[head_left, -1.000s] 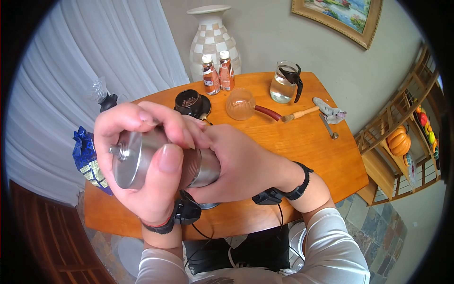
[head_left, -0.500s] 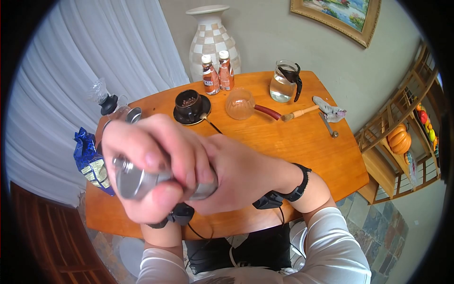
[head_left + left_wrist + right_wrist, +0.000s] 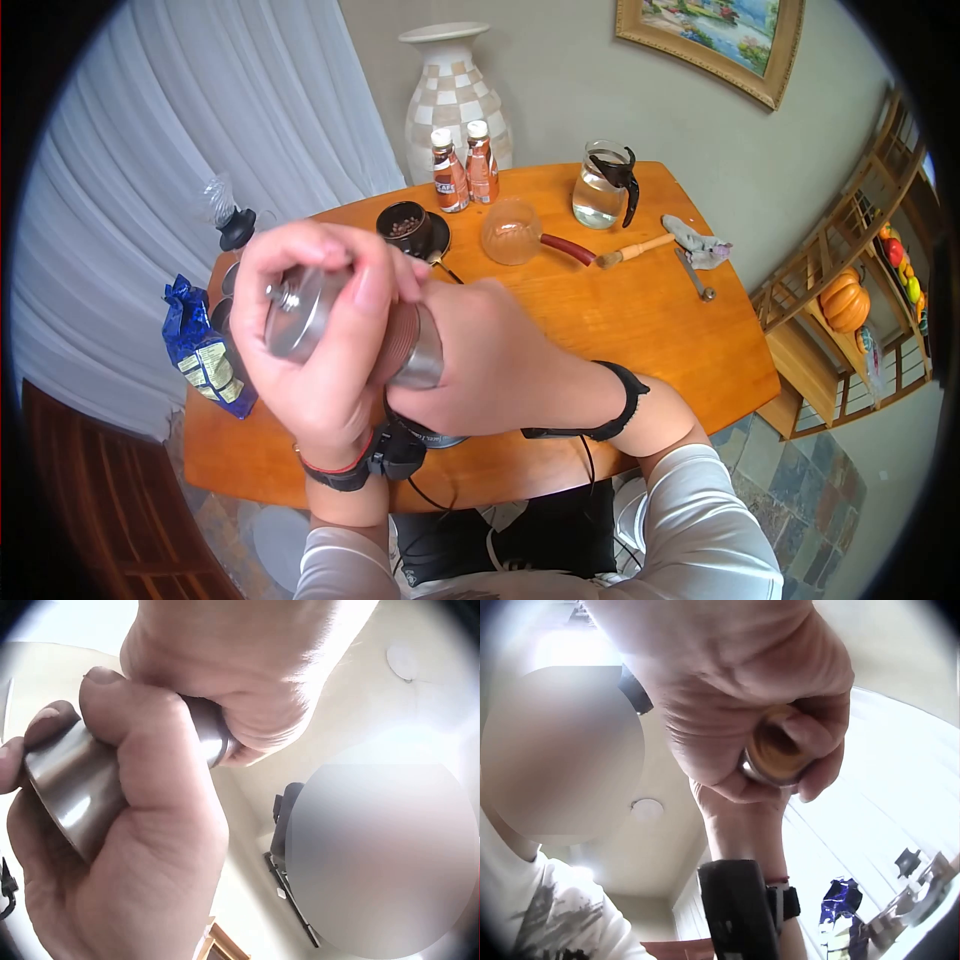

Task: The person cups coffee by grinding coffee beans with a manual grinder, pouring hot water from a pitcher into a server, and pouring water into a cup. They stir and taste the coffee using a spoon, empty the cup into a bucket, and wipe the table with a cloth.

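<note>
In the head view both hands hold a steel hand coffee grinder (image 3: 292, 328) tilted above the near left of the table. My left hand (image 3: 340, 385) wraps around the end with the small post, its thumb lying along the body. My right hand (image 3: 500, 355) grips the other end, next to a ribbed band. From the left wrist, the grinder's smooth steel side (image 3: 79, 787) shows between the curled fingers. In the right wrist view, the fingers curl around its round end (image 3: 774, 754), which looks amber inside. Palms hide much of the body.
Behind the hands stand a dark cup (image 3: 403, 222) of beans, a glass pot (image 3: 510, 235) with a red handle, a water pitcher (image 3: 598, 198) and two bottles (image 3: 450, 180). A brush (image 3: 635, 249) and cloth (image 3: 697, 241) lie right, a blue bag (image 3: 205, 350) left.
The left hand has rolled around the grinder and back, its fingers shifting on the steel. Both hands have stayed around it, and the grinder now sits slightly higher in view.
</note>
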Tool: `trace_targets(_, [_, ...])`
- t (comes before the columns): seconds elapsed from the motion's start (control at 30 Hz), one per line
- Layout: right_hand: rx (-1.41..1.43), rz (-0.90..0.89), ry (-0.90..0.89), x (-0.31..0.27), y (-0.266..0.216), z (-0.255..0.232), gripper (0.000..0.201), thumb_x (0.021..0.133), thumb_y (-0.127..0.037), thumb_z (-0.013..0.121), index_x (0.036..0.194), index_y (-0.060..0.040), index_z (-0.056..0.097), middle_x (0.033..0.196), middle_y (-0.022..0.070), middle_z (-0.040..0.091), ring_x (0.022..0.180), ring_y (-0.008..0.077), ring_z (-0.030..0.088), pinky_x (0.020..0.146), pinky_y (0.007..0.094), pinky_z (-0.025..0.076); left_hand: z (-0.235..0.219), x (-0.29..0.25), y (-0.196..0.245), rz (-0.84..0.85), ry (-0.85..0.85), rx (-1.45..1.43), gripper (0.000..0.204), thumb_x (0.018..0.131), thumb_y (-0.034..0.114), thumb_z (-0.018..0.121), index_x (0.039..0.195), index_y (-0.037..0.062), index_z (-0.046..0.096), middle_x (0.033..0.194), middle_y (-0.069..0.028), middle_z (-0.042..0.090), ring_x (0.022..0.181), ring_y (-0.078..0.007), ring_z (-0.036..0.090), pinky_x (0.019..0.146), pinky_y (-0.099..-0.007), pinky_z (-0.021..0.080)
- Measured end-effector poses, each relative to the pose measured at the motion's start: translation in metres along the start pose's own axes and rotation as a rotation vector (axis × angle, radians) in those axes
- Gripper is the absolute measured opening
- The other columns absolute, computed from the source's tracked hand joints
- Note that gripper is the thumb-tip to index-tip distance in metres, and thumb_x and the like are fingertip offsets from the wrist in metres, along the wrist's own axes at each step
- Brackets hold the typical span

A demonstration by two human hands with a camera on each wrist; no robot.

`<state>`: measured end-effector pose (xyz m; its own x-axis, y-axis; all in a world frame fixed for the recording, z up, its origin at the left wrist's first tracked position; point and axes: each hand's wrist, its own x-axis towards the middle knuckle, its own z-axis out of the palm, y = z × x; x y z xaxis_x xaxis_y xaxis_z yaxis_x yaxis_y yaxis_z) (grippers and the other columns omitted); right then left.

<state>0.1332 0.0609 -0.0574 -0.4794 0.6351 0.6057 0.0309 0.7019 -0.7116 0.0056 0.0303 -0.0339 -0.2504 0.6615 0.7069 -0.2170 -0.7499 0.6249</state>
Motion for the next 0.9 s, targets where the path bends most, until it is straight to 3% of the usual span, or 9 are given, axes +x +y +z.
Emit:
trace_targets(0.13, [0.269,0.051,-0.167,-0.005,-0.007,-0.005,0.025,0.072,-0.017,0.076,0.089,-0.0029,0.065,0.078,0.0167,0.069,0.076,0.0387,0.069,0.066,0.0396,0.054,-0.003,-0.005,0.008,-0.004,-0.175,-0.238,0.028,0.087,-0.001,0.067,0.106,0.0069,0.049,0.084,-0.0133,0.058,0.073,-0.0249,0.062,0.078,-0.0485,0.057])
trace_targets(0.2, [0.331,-0.080,-0.236,-0.008,-0.002,-0.003,0.025,0.071,-0.015,0.075,0.089,-0.0028,0.065,0.078,0.0152,0.069,0.075,0.0354,0.070,0.067,0.0385,0.054,0.003,-0.007,0.012,-0.023,-0.221,-0.201,0.027,0.085,0.016,0.072,0.102,0.0127,0.052,0.075,-0.0045,0.051,0.065,-0.0199,0.056,0.070,-0.0395,0.055])
trace_targets(0.3, [0.332,-0.030,-0.433,-0.008,0.001,-0.014,0.038,0.071,-0.016,0.081,0.106,-0.0107,0.067,0.099,0.0069,0.071,0.090,0.0262,0.070,0.079,0.0329,0.054,-0.001,-0.006,0.015,-0.034,-0.303,-0.234,0.026,0.084,0.017,0.072,0.101,0.0140,0.051,0.074,-0.0034,0.052,0.066,-0.0190,0.057,0.070,-0.0390,0.055])
trace_targets(0.43, [0.428,-0.062,-0.484,-0.007,0.010,-0.012,0.039,0.073,-0.014,0.081,0.108,-0.0082,0.066,0.100,0.0085,0.070,0.090,0.0241,0.070,0.081,0.0326,0.053,-0.001,-0.005,0.010,-0.045,-0.330,-0.262,0.026,0.084,0.018,0.071,0.100,0.0136,0.052,0.075,-0.0050,0.053,0.069,-0.0198,0.060,0.076,-0.0395,0.057])
trace_targets(0.53, [0.367,0.067,-0.337,0.002,0.010,-0.012,0.035,0.073,-0.012,0.079,0.104,-0.0039,0.064,0.093,0.0139,0.071,0.085,0.0298,0.071,0.076,0.0370,0.056,-0.002,0.005,0.004,-0.210,-0.044,0.017,0.026,0.090,0.009,0.068,0.114,0.0036,0.057,0.095,-0.0130,0.064,0.086,-0.0259,0.069,0.088,-0.0435,0.056])
trace_targets(0.57, [0.067,0.056,-0.102,0.005,0.014,-0.008,0.030,0.074,-0.012,0.076,0.098,0.0001,0.062,0.084,0.0176,0.070,0.077,0.0354,0.070,0.069,0.0414,0.056,0.012,0.007,0.000,-0.182,0.109,0.045,0.026,0.092,-0.008,0.065,0.116,-0.0026,0.058,0.100,-0.0146,0.070,0.084,-0.0192,0.070,0.082,-0.0324,0.057])
trace_targets(0.6, [-0.231,0.044,0.135,0.006,0.019,-0.003,0.026,0.075,-0.011,0.072,0.092,0.0041,0.059,0.075,0.0212,0.068,0.070,0.0409,0.069,0.062,0.0458,0.056,0.015,0.008,-0.006,-0.194,0.146,0.082,0.024,0.091,-0.007,0.068,0.113,-0.0014,0.060,0.099,-0.0130,0.070,0.092,-0.0239,0.072,0.084,-0.0352,0.058])
trace_targets(0.87, [-0.010,-0.028,-0.001,0.001,0.013,-0.002,0.029,0.070,-0.009,0.073,0.092,0.0042,0.059,0.073,0.0217,0.067,0.070,0.0449,0.068,0.063,0.0458,0.055,0.000,0.001,-0.010,-0.038,-0.008,-0.085,0.017,0.092,-0.009,0.063,0.105,0.0005,0.057,0.092,-0.0137,0.065,0.083,-0.0248,0.069,0.083,-0.0446,0.060])
trace_targets(0.9, [-0.009,-0.026,-0.002,0.001,0.012,-0.005,0.029,0.070,-0.009,0.073,0.092,0.0042,0.059,0.073,0.0217,0.067,0.070,0.0449,0.068,0.063,0.0458,0.055,0.002,0.000,-0.007,-0.045,-0.020,0.014,0.012,0.095,0.003,0.062,0.104,0.0064,0.055,0.085,-0.0115,0.057,0.080,-0.0260,0.062,0.084,-0.0485,0.057])
